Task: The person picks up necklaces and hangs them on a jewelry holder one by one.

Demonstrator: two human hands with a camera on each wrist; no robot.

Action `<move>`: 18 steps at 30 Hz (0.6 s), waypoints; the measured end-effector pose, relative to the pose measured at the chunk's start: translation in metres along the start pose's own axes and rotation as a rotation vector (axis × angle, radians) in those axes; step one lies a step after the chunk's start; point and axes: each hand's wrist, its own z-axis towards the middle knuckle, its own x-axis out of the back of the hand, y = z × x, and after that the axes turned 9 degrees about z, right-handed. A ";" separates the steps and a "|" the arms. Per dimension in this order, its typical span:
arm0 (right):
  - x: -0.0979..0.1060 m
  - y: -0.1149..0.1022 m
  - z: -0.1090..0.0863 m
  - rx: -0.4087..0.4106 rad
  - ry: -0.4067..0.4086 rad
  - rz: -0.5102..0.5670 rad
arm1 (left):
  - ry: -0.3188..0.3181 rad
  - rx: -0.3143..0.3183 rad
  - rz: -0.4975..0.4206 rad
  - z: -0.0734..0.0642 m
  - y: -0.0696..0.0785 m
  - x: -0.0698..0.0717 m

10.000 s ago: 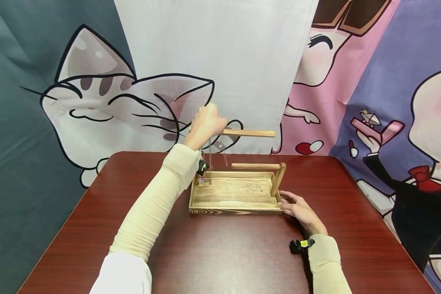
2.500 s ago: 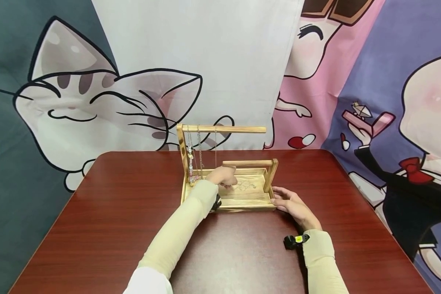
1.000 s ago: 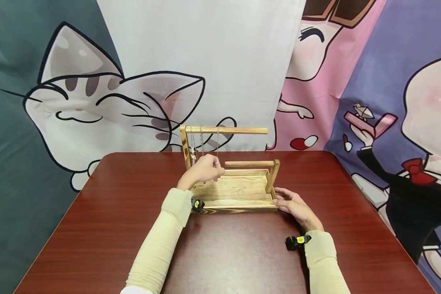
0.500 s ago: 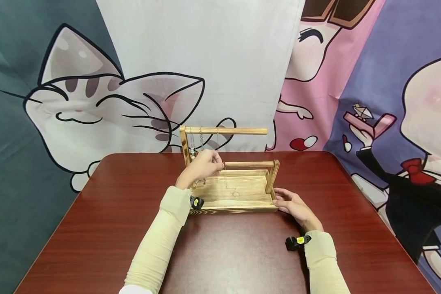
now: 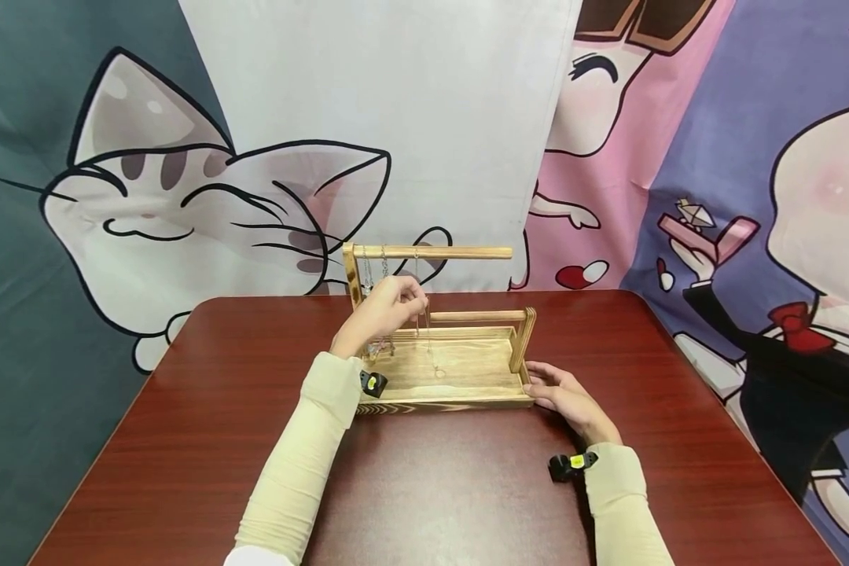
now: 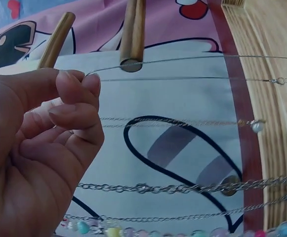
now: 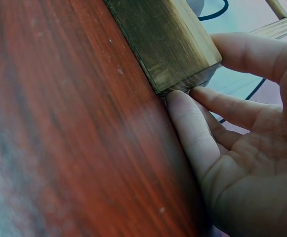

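A wooden jewelry stand has a shallow tray (image 5: pixel 467 403), a tall left post and a long upper bar (image 5: pixel 460 252), plus a lower bar (image 5: pixel 477 316) at right. My left hand (image 5: pixel 389 305) pinches a thin necklace (image 5: pixel 428 338) between thumb and fingertip. Its lower end hangs to a small loop at the tray floor. Beside that hand, several necklaces hang from the upper bar, among them a thick chain (image 6: pixel 187 187) and a strand with pastel beads (image 6: pixel 155 233). My right hand (image 5: pixel 569 401) holds the tray's right end, thumb at the top edge, fingers against the end face.
The stand is on a dark red wooden table (image 5: pixel 460 479), near its back edge. Behind the table hangs a printed backdrop (image 5: pixel 467 118) with a cartoon cat and figures. A small black camera (image 5: pixel 373 384) sits at my left wrist, another (image 5: pixel 560 468) at the right.
From the upper bar, my left hand went down into the tray, pinched the thin necklace and lifted it up and left. My right hand has stayed at the tray's end.
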 end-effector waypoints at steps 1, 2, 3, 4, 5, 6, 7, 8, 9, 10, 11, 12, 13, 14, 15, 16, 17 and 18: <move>0.000 0.000 0.000 -0.001 -0.002 0.000 | 0.004 -0.004 0.010 0.000 0.000 0.001; 0.001 0.001 0.000 -0.002 -0.003 0.000 | 0.005 -0.007 0.026 0.000 0.002 0.002; 0.001 0.001 0.000 -0.002 -0.003 0.001 | 0.005 -0.014 0.033 0.000 0.003 0.003; 0.001 0.001 0.000 0.000 -0.003 0.001 | 0.003 -0.021 0.040 0.000 0.003 0.004; 0.001 0.001 0.000 0.000 -0.003 -0.003 | 0.002 -0.029 0.044 0.001 0.004 0.004; 0.001 0.001 0.000 0.001 -0.004 -0.002 | 0.004 -0.038 0.051 0.001 0.005 0.005; 0.001 0.001 0.000 0.004 -0.005 0.000 | 0.009 -0.045 0.060 0.002 0.005 0.005; 0.001 0.002 0.000 0.005 -0.004 0.000 | 0.016 -0.055 0.068 0.002 0.006 0.005; 0.001 0.002 0.000 0.005 -0.005 0.001 | 0.024 -0.063 0.074 0.003 0.006 0.005; 0.001 0.002 0.000 0.006 -0.004 0.003 | 0.033 -0.070 0.082 0.003 0.006 0.004; 0.002 0.003 0.001 0.007 -0.005 0.002 | 0.045 -0.077 0.086 0.004 0.006 0.004; 0.002 0.003 0.001 0.007 -0.003 0.006 | 0.055 -0.084 0.096 0.004 0.006 0.004; 0.002 0.003 0.001 0.009 -0.004 0.003 | 0.062 -0.091 0.106 0.005 0.006 0.003; 0.002 0.004 0.001 0.009 -0.001 0.004 | 0.068 -0.095 0.114 0.005 0.007 0.004; 0.002 0.004 0.002 0.014 -0.003 0.000 | 0.072 -0.095 0.121 0.005 0.008 0.004; 0.002 0.004 0.002 0.015 0.001 -0.002 | 0.074 -0.096 0.126 0.006 0.009 0.004; 0.002 0.004 0.002 0.015 0.003 -0.004 | 0.073 -0.092 0.130 0.006 0.010 0.004; 0.002 0.004 0.002 0.014 0.010 -0.005 | 0.072 -0.088 0.138 0.007 0.011 0.004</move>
